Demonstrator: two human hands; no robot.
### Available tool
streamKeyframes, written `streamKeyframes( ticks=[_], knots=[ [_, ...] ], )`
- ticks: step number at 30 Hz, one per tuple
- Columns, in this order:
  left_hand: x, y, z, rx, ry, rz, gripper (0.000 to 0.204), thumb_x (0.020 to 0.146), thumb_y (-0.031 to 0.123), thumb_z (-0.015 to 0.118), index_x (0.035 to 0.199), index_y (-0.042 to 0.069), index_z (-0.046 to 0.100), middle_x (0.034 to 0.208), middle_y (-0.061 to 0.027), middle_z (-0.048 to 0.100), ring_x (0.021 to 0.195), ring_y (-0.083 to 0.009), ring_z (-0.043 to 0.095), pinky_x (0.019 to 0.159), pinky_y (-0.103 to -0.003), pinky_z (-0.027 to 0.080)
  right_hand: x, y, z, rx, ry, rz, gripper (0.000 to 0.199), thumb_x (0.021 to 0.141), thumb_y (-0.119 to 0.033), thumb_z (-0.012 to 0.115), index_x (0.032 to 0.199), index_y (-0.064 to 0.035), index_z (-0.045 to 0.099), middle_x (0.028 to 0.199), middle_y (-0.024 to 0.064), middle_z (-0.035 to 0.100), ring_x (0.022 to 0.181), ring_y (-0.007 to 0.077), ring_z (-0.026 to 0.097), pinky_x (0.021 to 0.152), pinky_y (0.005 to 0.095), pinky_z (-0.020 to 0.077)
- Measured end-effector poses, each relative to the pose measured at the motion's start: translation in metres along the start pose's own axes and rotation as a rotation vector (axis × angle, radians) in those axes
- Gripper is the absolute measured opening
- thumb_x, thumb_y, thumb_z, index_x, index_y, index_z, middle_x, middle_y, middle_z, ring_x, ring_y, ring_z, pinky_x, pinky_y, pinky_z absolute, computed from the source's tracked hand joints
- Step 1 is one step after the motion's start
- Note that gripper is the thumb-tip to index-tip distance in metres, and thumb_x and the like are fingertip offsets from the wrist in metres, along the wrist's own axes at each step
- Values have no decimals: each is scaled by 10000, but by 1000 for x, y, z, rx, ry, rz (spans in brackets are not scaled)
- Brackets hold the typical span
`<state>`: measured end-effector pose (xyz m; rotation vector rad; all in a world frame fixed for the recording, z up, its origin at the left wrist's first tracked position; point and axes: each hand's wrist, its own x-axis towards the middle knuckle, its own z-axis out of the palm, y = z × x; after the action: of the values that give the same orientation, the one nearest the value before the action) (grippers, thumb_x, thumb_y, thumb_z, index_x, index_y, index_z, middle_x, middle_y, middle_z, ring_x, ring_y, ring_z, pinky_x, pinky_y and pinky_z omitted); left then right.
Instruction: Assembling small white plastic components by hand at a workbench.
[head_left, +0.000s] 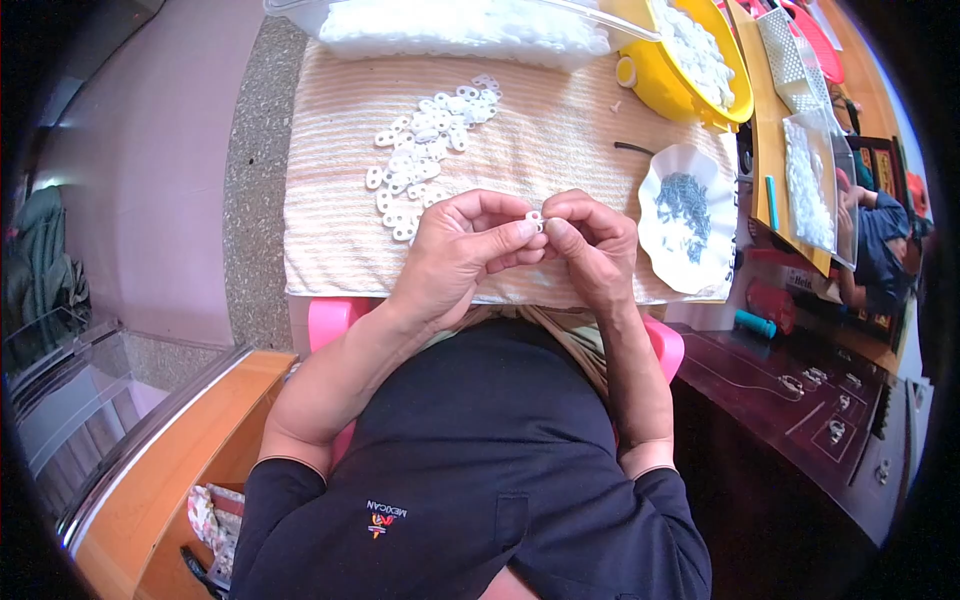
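Note:
Between my two hands, over the near part of a striped towel (330, 180), is a small white plastic piece with holes (535, 217). My left hand (465, 240) pinches it between thumb and fingers. From the other side, my right hand (595, 238) is closed with thumb and forefinger at the piece's edge; whether a smaller part sits in that pinch is hidden. Ahead and to the left lies a loose pile of similar white two-holed pieces (425, 135). Near my right hand stands a white scalloped dish (665, 255) holding many small dark parts (685, 205).
A clear bin (460, 35) of white pieces spans the far edge. At far right is a yellow basin (660, 90) with more pieces; a thin black stick (633, 147) lies below it. Another person (885, 245) sits at right, by a clear tray (810, 190).

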<state>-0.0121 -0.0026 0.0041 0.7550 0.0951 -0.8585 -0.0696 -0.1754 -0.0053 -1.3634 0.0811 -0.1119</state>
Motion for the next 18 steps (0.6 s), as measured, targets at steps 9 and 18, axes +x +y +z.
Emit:
streamKeyframes(
  ticks=[9, 18],
  knots=[
    [-1, -2, 0, 59, 22, 41, 153, 880, 8, 628, 1029, -22, 608, 935, -126, 677, 819, -167, 680, 791, -296, 584, -1, 1, 2, -71, 4, -41, 73, 885, 2, 632, 939, 47, 652, 936, 90, 621, 754, 101, 596, 631, 215, 502],
    [-1, -3, 0, 42, 8, 41, 154, 881, 13, 631, 1029, -22, 607, 929, -126, 677, 816, -166, 677, 790, -301, 580, -1, 1, 0, -35, -5, -30, 78, 889, -3, 628, 948, 42, 653, 944, 95, 620, 749, 104, 597, 631, 214, 505]
  ],
)
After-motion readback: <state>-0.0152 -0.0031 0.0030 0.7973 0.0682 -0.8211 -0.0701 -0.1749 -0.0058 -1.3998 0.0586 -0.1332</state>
